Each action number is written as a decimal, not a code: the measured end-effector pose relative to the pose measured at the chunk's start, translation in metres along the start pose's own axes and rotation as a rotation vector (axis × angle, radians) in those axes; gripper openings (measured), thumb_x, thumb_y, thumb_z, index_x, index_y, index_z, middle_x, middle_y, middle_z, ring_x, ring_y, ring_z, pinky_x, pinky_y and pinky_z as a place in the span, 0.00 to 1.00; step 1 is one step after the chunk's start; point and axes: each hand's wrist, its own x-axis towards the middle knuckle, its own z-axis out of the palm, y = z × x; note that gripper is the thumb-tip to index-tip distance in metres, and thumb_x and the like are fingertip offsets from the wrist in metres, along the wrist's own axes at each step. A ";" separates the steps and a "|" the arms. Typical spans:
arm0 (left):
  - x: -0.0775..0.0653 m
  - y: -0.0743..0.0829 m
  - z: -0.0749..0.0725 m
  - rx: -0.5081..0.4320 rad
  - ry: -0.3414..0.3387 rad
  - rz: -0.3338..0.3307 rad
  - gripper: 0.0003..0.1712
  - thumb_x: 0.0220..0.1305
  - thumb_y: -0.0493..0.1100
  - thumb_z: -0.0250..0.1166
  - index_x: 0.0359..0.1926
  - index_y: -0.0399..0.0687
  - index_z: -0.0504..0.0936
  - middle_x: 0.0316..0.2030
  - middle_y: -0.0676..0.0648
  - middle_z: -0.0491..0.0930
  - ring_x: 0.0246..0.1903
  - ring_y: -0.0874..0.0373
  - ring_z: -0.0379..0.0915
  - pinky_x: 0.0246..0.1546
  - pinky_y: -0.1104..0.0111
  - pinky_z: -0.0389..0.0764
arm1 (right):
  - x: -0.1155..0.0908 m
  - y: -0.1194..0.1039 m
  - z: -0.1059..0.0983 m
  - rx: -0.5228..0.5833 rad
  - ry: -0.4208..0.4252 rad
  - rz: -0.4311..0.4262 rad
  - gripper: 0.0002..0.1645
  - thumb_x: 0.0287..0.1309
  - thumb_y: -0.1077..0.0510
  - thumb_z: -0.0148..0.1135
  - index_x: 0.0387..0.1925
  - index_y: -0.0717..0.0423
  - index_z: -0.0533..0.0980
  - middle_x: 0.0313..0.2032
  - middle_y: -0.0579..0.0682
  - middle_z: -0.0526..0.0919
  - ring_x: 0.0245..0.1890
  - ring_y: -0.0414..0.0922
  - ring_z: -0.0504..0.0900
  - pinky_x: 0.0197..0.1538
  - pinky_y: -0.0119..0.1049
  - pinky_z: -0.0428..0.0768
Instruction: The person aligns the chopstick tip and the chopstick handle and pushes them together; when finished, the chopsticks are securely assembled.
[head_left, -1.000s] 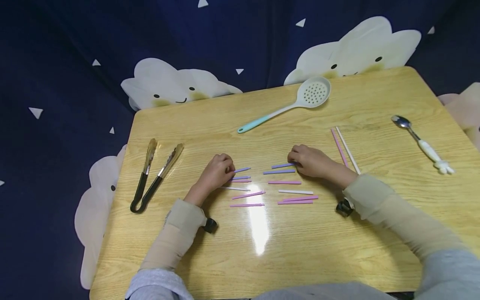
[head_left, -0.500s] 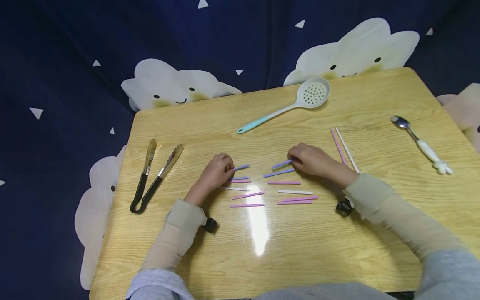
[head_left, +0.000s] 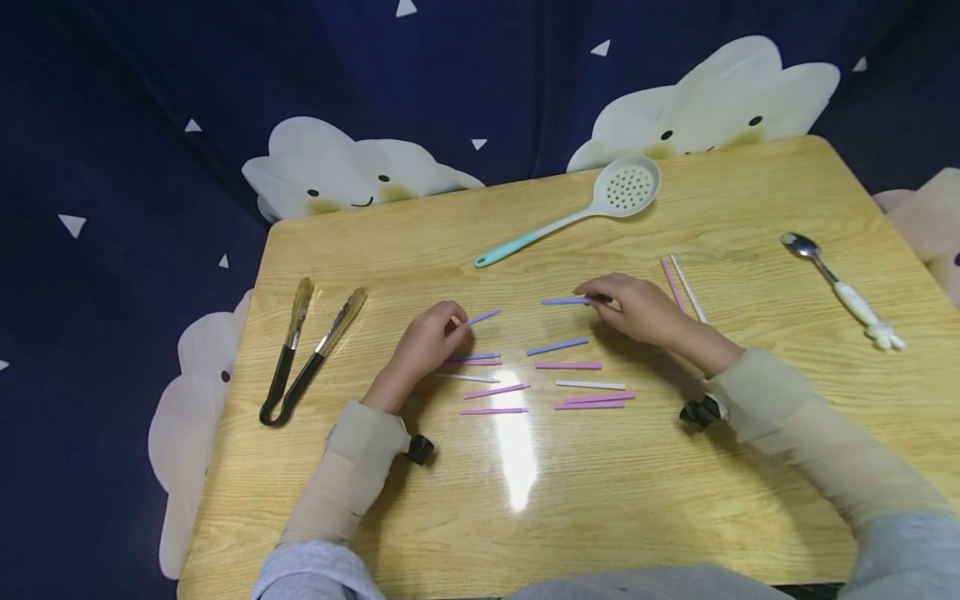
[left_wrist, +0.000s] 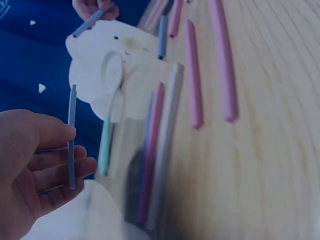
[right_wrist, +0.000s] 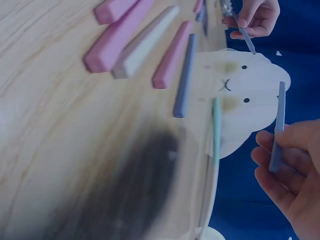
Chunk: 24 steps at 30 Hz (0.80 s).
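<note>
My left hand (head_left: 429, 343) pinches a slim blue-violet stick (left_wrist: 72, 145) between thumb and fingers, raised over the table. Likewise, my right hand (head_left: 636, 307) holds a similar blue-violet stick (right_wrist: 278, 130) by one end, its free end pointing left. The two held sticks face each other across a gap. Below my left hand lies a column of narrow-tipped sticks: blue-violet, pink, a white stick (head_left: 472, 378) and further pink. Beneath my right hand is another column, with a blue-violet stick (head_left: 557, 346), a pink stick (head_left: 567, 366), a white stick (head_left: 590, 385) and two pink ones touching.
Tongs (head_left: 307, 358) with black handles lie spread at the left. A slotted skimmer (head_left: 573, 215) with a mint handle lies at the back. A white-handled spoon (head_left: 846, 292) is on the right. Pink and white sticks (head_left: 688, 287) lie beyond my right wrist on the wooden table (head_left: 600, 500).
Both hands have lifted their blue-violet sticks from the columns and moved away from me. The right hand's stick, which slanted half a second ago, now lies nearly level across the view.
</note>
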 end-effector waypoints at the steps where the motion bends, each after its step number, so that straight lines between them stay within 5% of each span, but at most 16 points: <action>1: 0.000 0.002 -0.001 -0.006 0.004 0.001 0.04 0.60 0.38 0.58 0.34 0.41 0.76 0.33 0.46 0.77 0.29 0.57 0.74 0.29 0.67 0.75 | 0.000 -0.001 -0.002 0.014 0.006 0.005 0.12 0.57 0.65 0.55 0.43 0.59 0.76 0.37 0.54 0.80 0.36 0.48 0.78 0.36 0.42 0.75; 15: 0.000 0.037 -0.017 -0.159 0.128 0.118 0.03 0.60 0.35 0.55 0.36 0.40 0.74 0.26 0.48 0.73 0.25 0.59 0.66 0.25 0.69 0.69 | -0.006 -0.019 -0.022 0.199 0.113 0.073 0.07 0.54 0.67 0.54 0.34 0.57 0.76 0.26 0.46 0.78 0.24 0.38 0.69 0.26 0.28 0.68; 24: -0.003 0.049 -0.021 -0.232 0.233 0.279 0.08 0.61 0.35 0.55 0.38 0.38 0.79 0.25 0.48 0.71 0.21 0.60 0.61 0.21 0.71 0.65 | -0.008 -0.030 -0.029 0.263 0.159 -0.011 0.12 0.50 0.72 0.51 0.35 0.57 0.76 0.23 0.45 0.74 0.21 0.36 0.67 0.23 0.26 0.66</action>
